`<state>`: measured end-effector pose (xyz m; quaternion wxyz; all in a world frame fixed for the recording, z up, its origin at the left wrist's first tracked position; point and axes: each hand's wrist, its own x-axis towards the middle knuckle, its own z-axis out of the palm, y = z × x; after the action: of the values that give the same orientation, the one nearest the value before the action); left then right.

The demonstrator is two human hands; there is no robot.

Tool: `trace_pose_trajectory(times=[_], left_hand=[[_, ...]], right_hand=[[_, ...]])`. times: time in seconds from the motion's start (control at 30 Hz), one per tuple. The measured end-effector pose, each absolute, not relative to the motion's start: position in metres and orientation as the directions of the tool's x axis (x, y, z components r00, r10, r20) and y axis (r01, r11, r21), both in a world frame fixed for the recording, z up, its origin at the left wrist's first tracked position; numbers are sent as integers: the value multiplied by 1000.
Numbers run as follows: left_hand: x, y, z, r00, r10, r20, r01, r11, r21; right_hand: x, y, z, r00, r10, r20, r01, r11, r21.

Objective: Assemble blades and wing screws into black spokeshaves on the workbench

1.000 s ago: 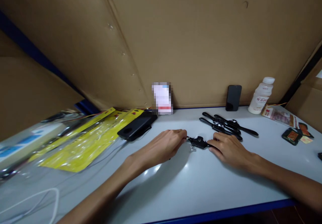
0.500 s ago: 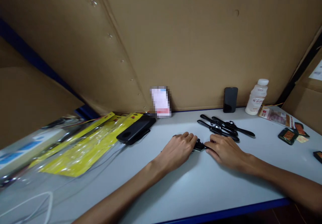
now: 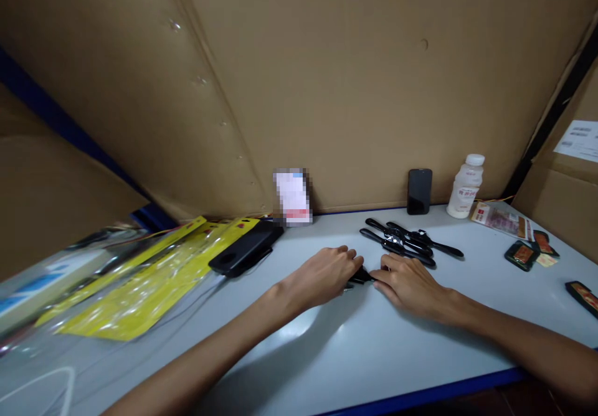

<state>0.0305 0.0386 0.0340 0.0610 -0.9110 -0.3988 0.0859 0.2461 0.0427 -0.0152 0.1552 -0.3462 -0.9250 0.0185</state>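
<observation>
A: Grip?
B: Right hand (image 3: 406,284) pinching one handle of a black spokeshave (image 3: 360,276); left hand (image 3: 332,274) curled over the other end, fingertips hidden. Probably bracing against twist.
A: Location?
B: Between hands, over the table (image 3: 402,354). Contact: can't tell.
A: Beyond?
B: Spokeshave pile (image 3: 395,236), likely parked within reach. Phone (image 3: 419,193) farther back, apparently propped on cardboard wall (image 3: 355,92).

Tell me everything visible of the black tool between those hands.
The black tool looks like smooth, painted metal. Only a short stretch shows over the pale tabletop: broad beside the left hand, which hides more of it, and narrowing to the right hand, whose fingers pinch it. A small silvery piece shows under the left hand; whether it's attached is unclear.
</observation>
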Motion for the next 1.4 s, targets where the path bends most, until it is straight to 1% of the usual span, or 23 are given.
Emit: trace_pose_trajectory(times=[0.1, 0.17, 0.23, 0.33, 0.4, 0.57, 0.73, 0.83, 1.03, 1.23, 1.33, 1.4], left_hand=[[30, 40, 33, 635, 767, -95, 756, -642, -130], [29, 39, 31, 619, 781, -83, 775, -624, -101], [30, 38, 30, 606, 791, -82, 786, -611, -93], [31, 37, 31, 589, 803, -89, 798, -596, -93], [31, 36, 31, 595, 801, -65, 797, -598, -80], [29, 38, 23, 645, 763, 46, 764, -644, -32], [26, 43, 9, 646, 744, 171, 754, -657, 8], [25, 44, 6, 645, 736, 206, 745, -665, 44], [24, 47, 0, 613, 748, 253, 742, -655, 139], [26, 47, -6, 611, 741, 278, 732, -663, 160], [28, 46, -6, 605, 730, 318, 708, -676, 204], [29, 45, -5, 605, 726, 326, 703, -680, 209]], right_hand=[[244, 41, -17, -697, 664, 272, 644, 746, -171], [243, 41, -17, -694, 669, 268, 650, 741, -167], [241, 40, -17, -705, 660, 261, 655, 746, -119], [239, 40, -16, -733, 631, 256, 654, 756, 7], [238, 40, -16, -747, 611, 261, 646, 760, 71], [238, 41, -18, -755, 591, 285, 640, 758, 125], [239, 40, -18, -759, 595, 266, 644, 745, 172], [239, 39, -16, -746, 616, 254, 659, 739, 142], [240, 39, -13, -723, 642, 254, 672, 739, 43], [239, 39, -13, -706, 666, 241, 686, 728, -1], [239, 40, -13, -689, 683, 244, 689, 721, -73], [240, 42, -12, -680, 694, 235, 686, 716, -130]])
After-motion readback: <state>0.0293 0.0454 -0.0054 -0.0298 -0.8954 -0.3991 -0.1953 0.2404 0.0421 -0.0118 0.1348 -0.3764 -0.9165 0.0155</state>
